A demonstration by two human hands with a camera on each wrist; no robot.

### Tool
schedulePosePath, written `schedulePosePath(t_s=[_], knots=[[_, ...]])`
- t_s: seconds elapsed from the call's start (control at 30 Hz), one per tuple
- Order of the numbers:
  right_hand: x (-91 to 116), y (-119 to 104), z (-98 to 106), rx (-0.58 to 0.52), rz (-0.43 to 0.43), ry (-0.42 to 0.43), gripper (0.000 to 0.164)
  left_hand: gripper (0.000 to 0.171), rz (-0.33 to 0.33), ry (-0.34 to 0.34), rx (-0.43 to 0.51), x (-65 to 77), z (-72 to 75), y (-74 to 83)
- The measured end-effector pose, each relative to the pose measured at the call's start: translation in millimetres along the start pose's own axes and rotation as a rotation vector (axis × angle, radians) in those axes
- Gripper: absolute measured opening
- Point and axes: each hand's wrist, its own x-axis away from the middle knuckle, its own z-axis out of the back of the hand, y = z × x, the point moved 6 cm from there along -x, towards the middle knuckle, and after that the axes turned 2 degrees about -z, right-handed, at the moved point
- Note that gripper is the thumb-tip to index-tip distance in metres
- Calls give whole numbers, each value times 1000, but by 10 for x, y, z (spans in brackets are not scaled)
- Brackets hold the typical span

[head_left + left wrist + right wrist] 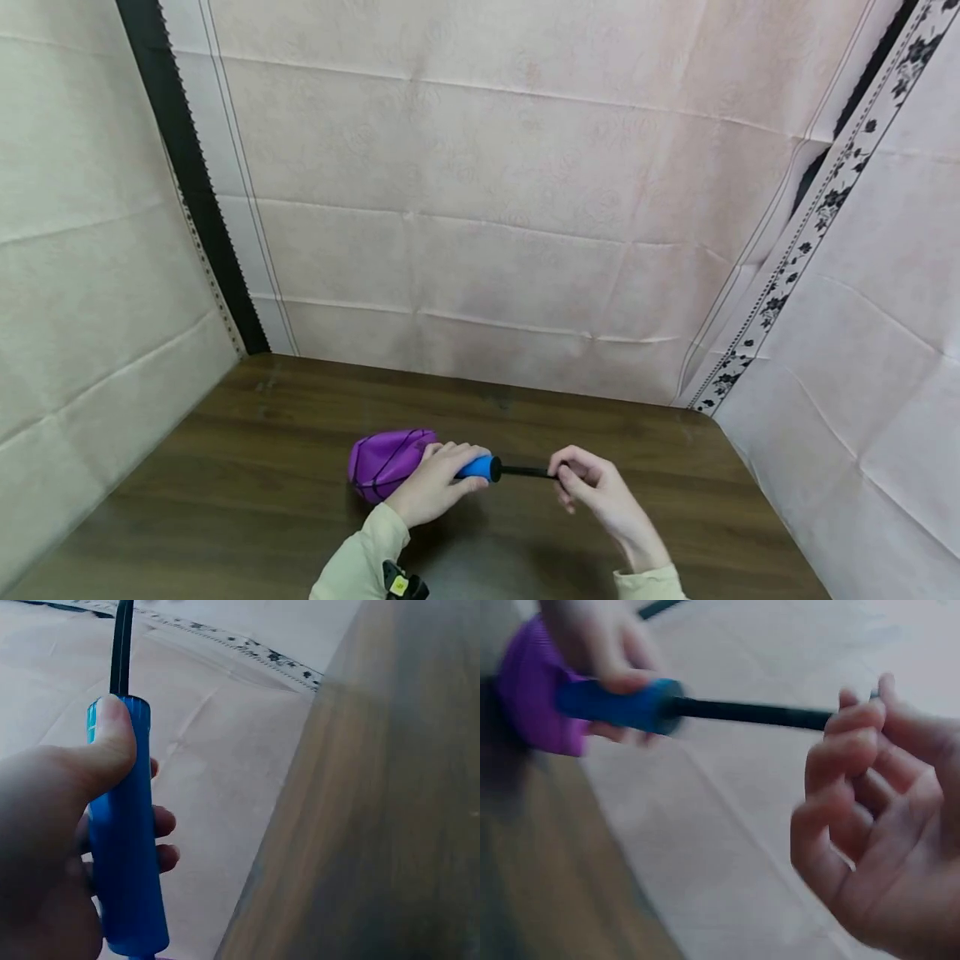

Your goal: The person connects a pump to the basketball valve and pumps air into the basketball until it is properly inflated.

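Note:
My left hand (437, 481) grips the blue barrel of a hand pump (127, 847), thumb along its upper end. A black rod (754, 713) sticks out of the barrel toward the right. At the rod's far end, my right hand (592, 490) pinches it between thumb and fingers, other fingers loosely curled. Against the other end of the barrel sits a purple ball (386, 462) with black lines, sagging and creased rather than round. In the right wrist view the purple ball (536, 690) is partly behind the left hand.
The brown wood-grain table (247, 467) lies beneath both hands. Pale cloth walls (480, 208) enclose it at the back and both sides, with a floral border (780, 292) at the right corner. A dark band with a yellow-marked device (401, 583) is on the left wrist.

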Motion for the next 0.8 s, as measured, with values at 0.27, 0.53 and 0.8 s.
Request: schedulePosePath(t_s=[0.27,0.53,0.8], knots=[[-180,424,-262,-35,-161,59,32,41,-13,41,-69,-31,-147,78],[-142,341,-185,-25,-332,133,35,44,-22,97,-79,-23,-48,86],[53,-98,132,-66,-138,185,27,46,-2,124,-64,-4,30,31]])
